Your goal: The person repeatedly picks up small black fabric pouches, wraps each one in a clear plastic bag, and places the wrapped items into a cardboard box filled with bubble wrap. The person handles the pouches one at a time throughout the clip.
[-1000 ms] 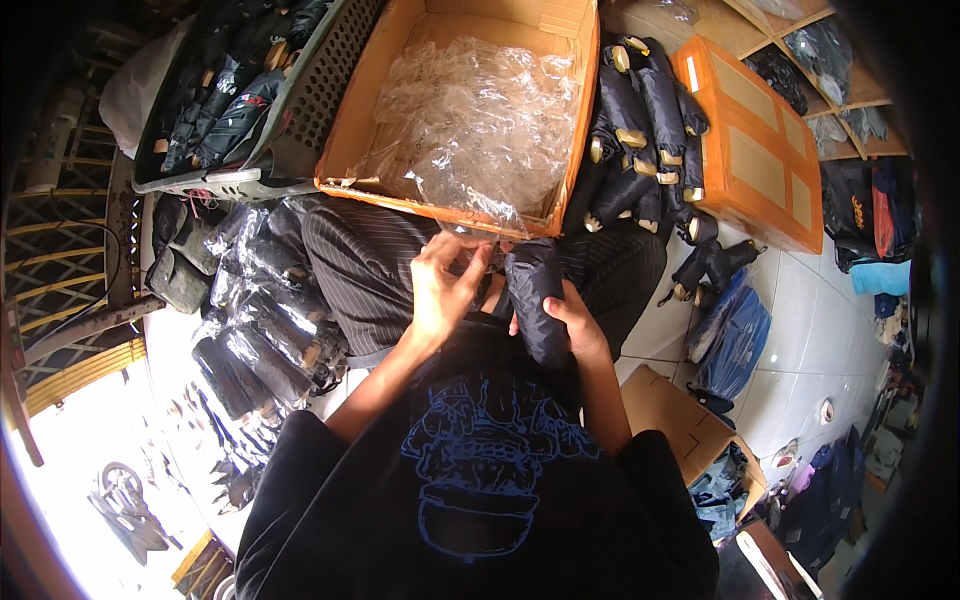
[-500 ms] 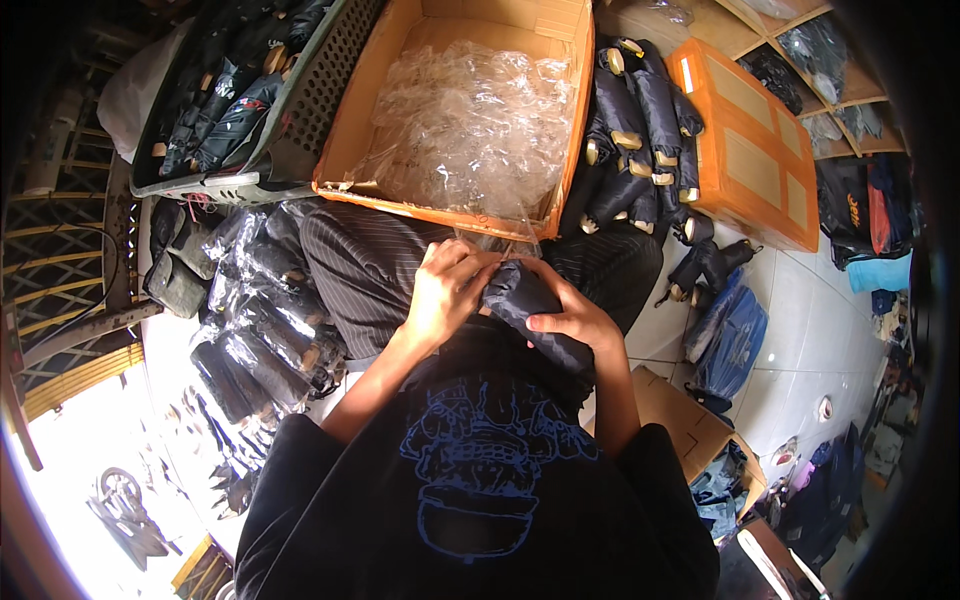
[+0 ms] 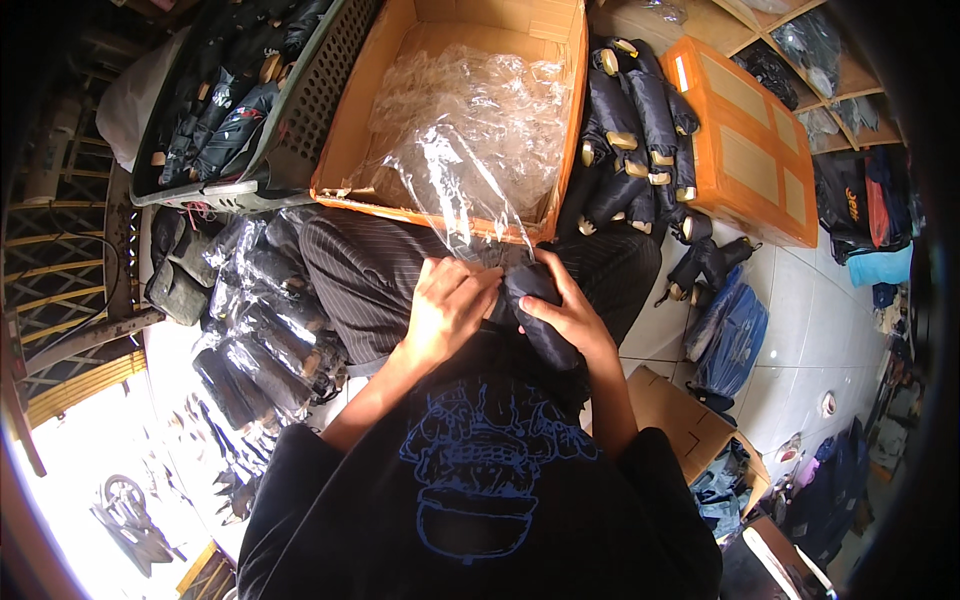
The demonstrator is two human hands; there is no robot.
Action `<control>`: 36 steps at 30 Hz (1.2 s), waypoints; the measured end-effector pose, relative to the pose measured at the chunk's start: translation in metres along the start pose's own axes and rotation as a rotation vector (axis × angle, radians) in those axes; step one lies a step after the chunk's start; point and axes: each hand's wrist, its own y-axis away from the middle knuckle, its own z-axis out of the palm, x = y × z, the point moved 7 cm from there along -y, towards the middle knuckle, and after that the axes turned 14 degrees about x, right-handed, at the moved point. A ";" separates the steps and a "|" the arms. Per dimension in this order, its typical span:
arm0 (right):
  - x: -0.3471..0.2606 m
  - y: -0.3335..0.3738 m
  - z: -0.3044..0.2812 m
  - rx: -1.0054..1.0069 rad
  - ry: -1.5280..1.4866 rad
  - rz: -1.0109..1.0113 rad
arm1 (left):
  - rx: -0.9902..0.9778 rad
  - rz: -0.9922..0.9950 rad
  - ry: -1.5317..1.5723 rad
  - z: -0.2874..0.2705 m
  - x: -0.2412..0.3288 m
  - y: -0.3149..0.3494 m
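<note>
My right hand [image 3: 578, 318] is wrapped round a folded black umbrella [image 3: 543, 335] in my lap, its far end pointing toward the carton. My left hand [image 3: 452, 308] is closed in a pinch on the near end of a transparent plastic bag [image 3: 462, 185], just left of the umbrella's end. The bag stretches away from my fingers over the rim of an orange-edged carton [image 3: 400, 212]. Inside that carton lies a heap of loose transparent plastic bags [image 3: 520, 100]. My fingers partly hide the bag's near edge.
A dark crate [image 3: 300, 120] with umbrellas stands at far left. Several wrapped umbrellas [image 3: 270, 345] lie beside my left leg. Right of the carton are piled black umbrellas [image 3: 625, 140] and an orange taped box [image 3: 745, 140]. An open brown box [image 3: 680, 420] sits at my right elbow.
A transparent bag now stretches up from my left hand over the carton's rim. Both hands have drawn slightly apart, and the umbrella has turned more upright in my right hand.
</note>
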 end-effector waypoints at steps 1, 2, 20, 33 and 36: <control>-0.002 0.000 0.001 0.032 0.011 -0.064 | 0.011 -0.014 0.011 0.001 0.002 0.001; -0.001 -0.001 0.002 0.063 0.022 -0.128 | 0.022 -0.028 0.021 0.003 0.004 0.002; -0.005 0.007 0.051 -0.039 -0.435 0.121 | 0.377 -1.289 1.019 0.028 -0.046 0.008; -0.004 0.013 0.041 0.170 -0.714 0.113 | 0.226 -1.267 0.981 0.029 -0.009 0.010; -0.008 0.030 0.042 -0.147 -0.563 0.204 | 0.324 -1.293 0.880 0.019 -0.017 0.004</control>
